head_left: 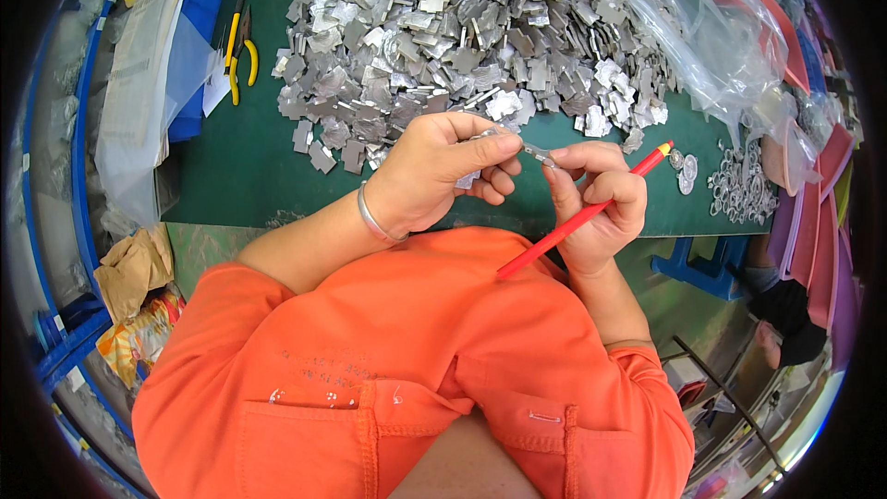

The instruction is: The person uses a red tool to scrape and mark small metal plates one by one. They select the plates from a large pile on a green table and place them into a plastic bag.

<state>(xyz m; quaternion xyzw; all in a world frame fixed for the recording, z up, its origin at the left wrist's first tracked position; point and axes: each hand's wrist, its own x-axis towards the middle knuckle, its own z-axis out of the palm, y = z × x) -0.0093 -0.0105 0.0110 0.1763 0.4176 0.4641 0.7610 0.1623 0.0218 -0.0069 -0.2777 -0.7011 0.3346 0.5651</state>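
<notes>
My left hand (pixel 439 171) is closed around a few small flat grey metal pieces (pixel 471 177) in front of my chest; a silver bangle sits on its wrist. My right hand (pixel 601 199) holds a red pencil-like tool (pixel 554 236) with a yellow tip that runs diagonally through its fist. Its thumb and forefinger pinch one thin metal piece (pixel 540 155) that both hands meet at. A big heap of similar grey metal pieces (pixel 462 28) covers the green table (pixel 240 176) just beyond my hands.
Yellow-handled pliers (pixel 238 51) lie at the heap's left beside stacked papers and blue sheets (pixel 157 65). Clear plastic bags (pixel 711 28) and a small pile of silver rings (pixel 739 189) sit at right. Crumpled brown paper (pixel 134 268) lies below left. Pink trays (pixel 822 222) line the right edge.
</notes>
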